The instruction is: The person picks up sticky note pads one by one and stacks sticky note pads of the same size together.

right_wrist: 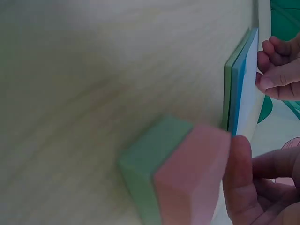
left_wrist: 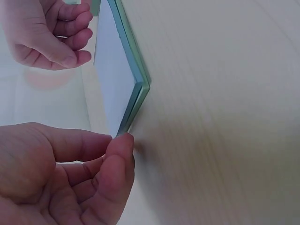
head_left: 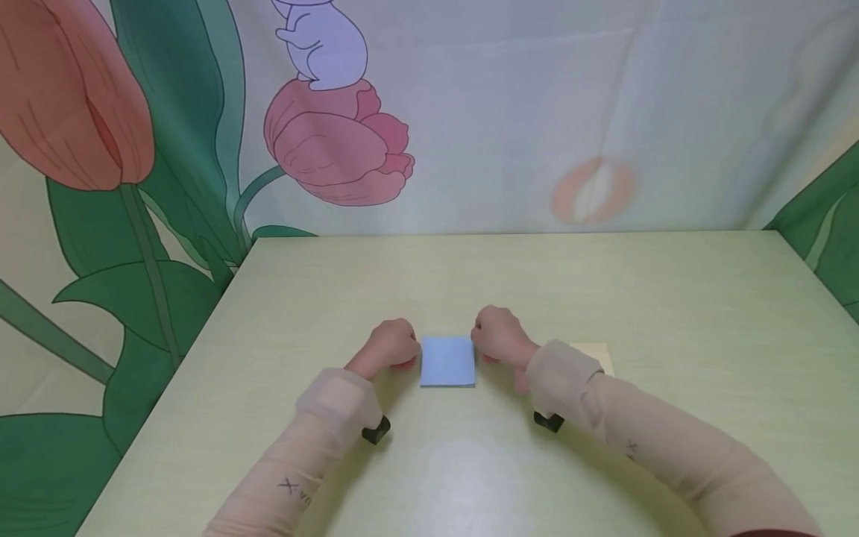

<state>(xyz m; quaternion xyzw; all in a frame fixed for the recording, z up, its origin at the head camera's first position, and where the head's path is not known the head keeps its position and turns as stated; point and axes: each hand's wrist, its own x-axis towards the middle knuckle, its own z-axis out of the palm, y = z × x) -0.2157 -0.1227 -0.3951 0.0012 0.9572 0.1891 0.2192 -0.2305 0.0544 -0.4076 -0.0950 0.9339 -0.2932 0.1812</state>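
A square light-blue sticky note pad lies flat on the table, and the wrist views show a green layer beneath its blue one. My left hand is at its left side; in the left wrist view, thumb and forefinger pinch the pad's edge near a corner. Opposite, my right hand holds the right edge between its fingertips, the contact partly hidden. Close to the right wrist camera stands a blurred pink-and-green block, nearer to that camera than the right fingers.
A cream-coloured flat piece shows partly from behind the right sleeve. The pale wooden table ends at the back against a hanging cloth printed with tulips. A dark wrist device sits beneath the left cuff.
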